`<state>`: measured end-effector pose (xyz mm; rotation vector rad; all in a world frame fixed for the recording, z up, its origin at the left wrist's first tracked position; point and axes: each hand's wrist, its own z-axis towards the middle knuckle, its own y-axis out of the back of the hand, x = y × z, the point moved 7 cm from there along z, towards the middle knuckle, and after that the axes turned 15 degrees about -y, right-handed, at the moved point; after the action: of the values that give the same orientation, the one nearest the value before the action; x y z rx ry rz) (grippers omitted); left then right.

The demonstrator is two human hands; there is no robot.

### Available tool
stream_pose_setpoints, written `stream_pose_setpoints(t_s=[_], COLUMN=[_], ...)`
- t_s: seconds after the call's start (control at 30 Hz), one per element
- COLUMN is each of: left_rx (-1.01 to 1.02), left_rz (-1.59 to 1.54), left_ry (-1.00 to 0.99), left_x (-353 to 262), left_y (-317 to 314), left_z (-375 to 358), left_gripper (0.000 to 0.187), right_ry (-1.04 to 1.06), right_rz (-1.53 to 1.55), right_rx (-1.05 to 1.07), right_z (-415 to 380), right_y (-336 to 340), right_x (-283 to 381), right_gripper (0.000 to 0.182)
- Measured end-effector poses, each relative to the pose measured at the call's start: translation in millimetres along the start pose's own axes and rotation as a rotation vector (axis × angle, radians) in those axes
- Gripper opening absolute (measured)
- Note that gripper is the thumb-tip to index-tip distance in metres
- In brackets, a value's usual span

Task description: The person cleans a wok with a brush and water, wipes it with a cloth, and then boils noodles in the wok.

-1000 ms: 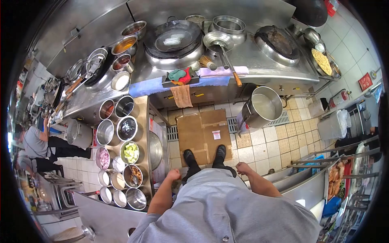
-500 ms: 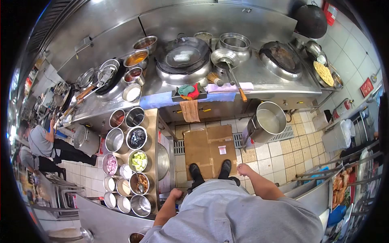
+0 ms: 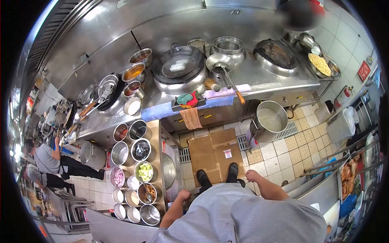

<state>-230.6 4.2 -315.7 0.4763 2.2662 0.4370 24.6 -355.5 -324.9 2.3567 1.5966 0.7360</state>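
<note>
Steel bowl (image 3: 167,171) just beside loosely fisted, empty left hand (image 3: 183,195), near cardboard (image 3: 214,152)

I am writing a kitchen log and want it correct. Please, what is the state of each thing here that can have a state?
Left hand: closed fist, holding nothing.
Right hand: loosely closed, empty.
Wok: on burner, a little pale content.
Large pot: on floor, uncovered, holds liquid.
Cardboard: flat on floor, under shoes.
Ladle: resting on stove.
</note>
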Motion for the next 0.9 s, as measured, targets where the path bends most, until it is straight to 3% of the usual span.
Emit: stream_pose_setpoints(t_s=[0.07, 0.1, 0.3, 0.4, 0.5, 0.57, 0.7, 0.8, 0.87, 0.9], left_rx=[0.085, 0.086, 0.084, 0.042, 0.096, 0.144, 0.038, 0.112, -0.027, -0.026], left_rz=[0.246, 0.246, 0.187, 0.13, 0.37, 0.4, 0.33, 0.523, 0.283, 0.281], left_ry=[-0.425, -0.427, -0.345, -0.167, -0.243, -0.119, -0.164, -0.287, 0.053, 0.053], left_x=[2.7, 4.9, -6.7, 13.0, 20.0, 10.8, 16.5, 14.3, 13.7, 26.2], left_y=[-9.2, -10.4, -13.4, -20.8, -30.6, -27.0, -20.9, -26.3, -10.9, -14.0], left_z=[17.1, 19.3, 15.6, 24.3, 34.3, 23.0, 21.8, 24.1, 8.0, 12.6], left_gripper=[0.019, 0.019, 0.019, 0.02, 0.023, 0.021, 0.026, 0.024, 0.02, 0.02], right_ry=[-0.003, -0.005, -0.062, -0.086, -0.058, -0.053, -0.054, -0.064, -0.072, -0.073], right_rz=[-0.063, -0.062, -0.031, -0.046, -0.026, -0.015, -0.037, -0.091, -0.077, -0.078], right_rx=[-0.017, -0.019, -0.027, -0.013, -0.034, -0.035, -0.015, 0.018, 0.005, 0.005], right_z=[-3.1, -4.3, -3.1, -2.9, -7.1, -5.3, -1.3, 3.9, 7.6, 7.5], right_y=[1.8, 2.6, 8.4, 9.0, 9.4, 7.9, 4.5, 0.8, 1.0, 0.9], right_x=[-2.3, -2.6, -7.1, -6.8, -4.4, -3.8, -1.9, -0.5, 0.3, 1.0], right_gripper=[0.026, 0.026, 0.023, 0.023, 0.023, 0.023, 0.023, 0.024, 0.023, 0.023])
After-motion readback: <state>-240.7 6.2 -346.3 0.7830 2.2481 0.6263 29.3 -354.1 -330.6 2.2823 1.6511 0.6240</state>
